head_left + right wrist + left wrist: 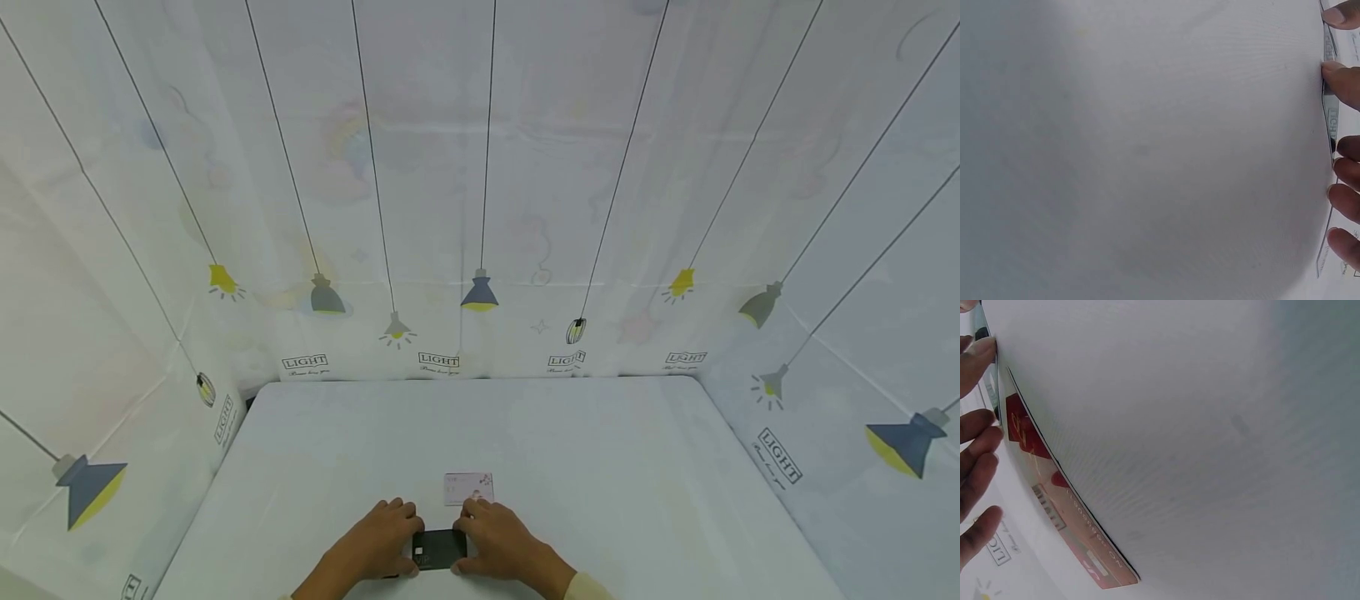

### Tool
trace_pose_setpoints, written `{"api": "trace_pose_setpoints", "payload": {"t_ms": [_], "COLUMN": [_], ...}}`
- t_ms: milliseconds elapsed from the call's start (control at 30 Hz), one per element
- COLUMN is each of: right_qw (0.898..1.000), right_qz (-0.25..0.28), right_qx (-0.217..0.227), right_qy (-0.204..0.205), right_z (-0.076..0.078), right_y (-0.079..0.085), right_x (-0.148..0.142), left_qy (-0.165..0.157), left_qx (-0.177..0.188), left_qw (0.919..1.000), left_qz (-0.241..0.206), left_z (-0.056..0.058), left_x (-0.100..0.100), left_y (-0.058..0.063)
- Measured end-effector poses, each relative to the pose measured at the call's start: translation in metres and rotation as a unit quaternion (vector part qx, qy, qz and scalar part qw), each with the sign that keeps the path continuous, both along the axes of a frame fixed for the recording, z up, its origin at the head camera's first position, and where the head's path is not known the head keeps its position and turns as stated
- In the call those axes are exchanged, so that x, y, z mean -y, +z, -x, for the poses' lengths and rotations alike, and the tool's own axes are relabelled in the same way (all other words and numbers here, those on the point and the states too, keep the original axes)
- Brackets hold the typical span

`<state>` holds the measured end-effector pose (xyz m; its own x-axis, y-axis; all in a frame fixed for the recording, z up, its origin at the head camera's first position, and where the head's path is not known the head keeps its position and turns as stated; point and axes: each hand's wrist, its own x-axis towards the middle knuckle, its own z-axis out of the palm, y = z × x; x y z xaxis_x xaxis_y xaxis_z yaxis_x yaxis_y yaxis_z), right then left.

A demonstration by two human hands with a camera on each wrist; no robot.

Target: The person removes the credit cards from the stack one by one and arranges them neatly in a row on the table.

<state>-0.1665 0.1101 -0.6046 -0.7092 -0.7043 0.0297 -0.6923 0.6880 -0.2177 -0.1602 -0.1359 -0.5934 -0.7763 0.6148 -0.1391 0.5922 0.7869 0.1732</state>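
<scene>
Beyond both hands (384, 537) (489, 542), in a pinch on a black card (441, 550), a partly hidden pink card (465, 487)

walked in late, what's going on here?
A person has a black card between both hands: the left hand grips its left end, the right hand its right end. I can't tell whether it is lifted off the white table. Just beyond it lies a pale pink card, its near edge partly covered by the right hand. The left wrist view also shows a red-and-pink card near the left hand.
</scene>
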Motion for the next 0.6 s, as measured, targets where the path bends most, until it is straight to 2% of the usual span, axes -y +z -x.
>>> {"api": "trace_pose_setpoints", "payload": {"t_ms": [267, 600], "right_qw": [1.000, 1.000], "right_qz": [0.008, 0.010], "right_qx": [-0.013, -0.001], "right_qy": [0.009, 0.004], "right_z": [0.0006, -0.0014], "right_y": [-0.0011, 0.0030], "right_x": [-0.0025, -0.0022], "left_qy": [0.000, 0.003], "left_qx": [0.002, 0.009], "left_qw": [1.0000, 1.0000], "left_qz": [-0.002, -0.002], "left_z": [0.0003, 0.0002], "left_x": [-0.0004, -0.0010], "left_y": [0.0020, 0.0032]}}
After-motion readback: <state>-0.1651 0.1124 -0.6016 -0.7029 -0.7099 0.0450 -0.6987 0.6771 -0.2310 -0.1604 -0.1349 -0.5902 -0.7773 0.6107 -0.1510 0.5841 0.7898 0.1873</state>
